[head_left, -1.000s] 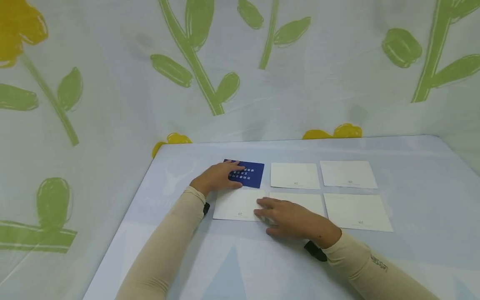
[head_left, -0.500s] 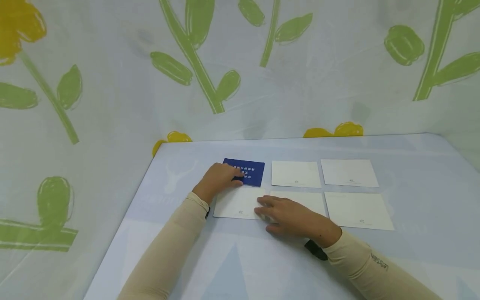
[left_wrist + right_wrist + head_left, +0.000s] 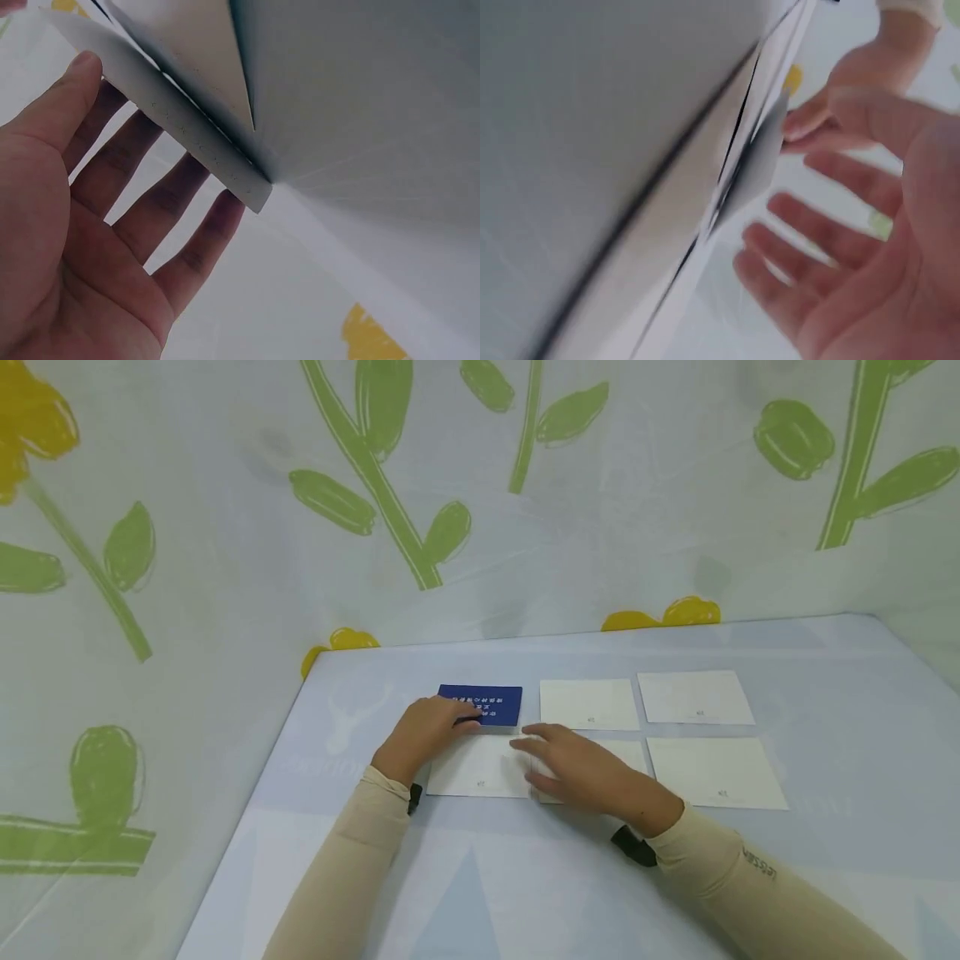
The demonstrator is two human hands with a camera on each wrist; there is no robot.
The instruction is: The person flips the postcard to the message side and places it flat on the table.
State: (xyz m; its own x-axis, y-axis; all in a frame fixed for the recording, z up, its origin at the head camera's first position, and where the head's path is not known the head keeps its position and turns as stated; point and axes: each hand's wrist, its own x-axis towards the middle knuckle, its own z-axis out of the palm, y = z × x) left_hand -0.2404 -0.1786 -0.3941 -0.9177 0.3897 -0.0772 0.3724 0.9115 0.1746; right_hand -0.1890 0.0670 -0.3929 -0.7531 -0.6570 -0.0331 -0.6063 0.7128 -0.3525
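Note:
My left hand (image 3: 422, 733) pinches a dark blue card (image 3: 498, 704) with pale printed characters, at the back left of the table in the head view. The card is tilted, its near edge raised off the table. In the left wrist view the thumb lies on one face of the card (image 3: 187, 142) and the fingers reach behind it. My right hand (image 3: 588, 772) hovers with fingers spread above a white card (image 3: 622, 753) in the front middle, its fingertips pointing toward the blue card. A white card (image 3: 468, 775) lies in front of the blue one, partly beneath my left wrist.
Further white cards lie flat in two rows: one at back middle (image 3: 589, 703), one at back right (image 3: 696, 697) and one at front right (image 3: 716, 772). The pale tabletop (image 3: 555, 877) ends at a fabric backdrop (image 3: 555, 560) printed with plants.
My left hand has gone from lying over the flat blue card to gripping it, and the card's near edge has risen. My right hand has lifted slightly and spread its fingers.

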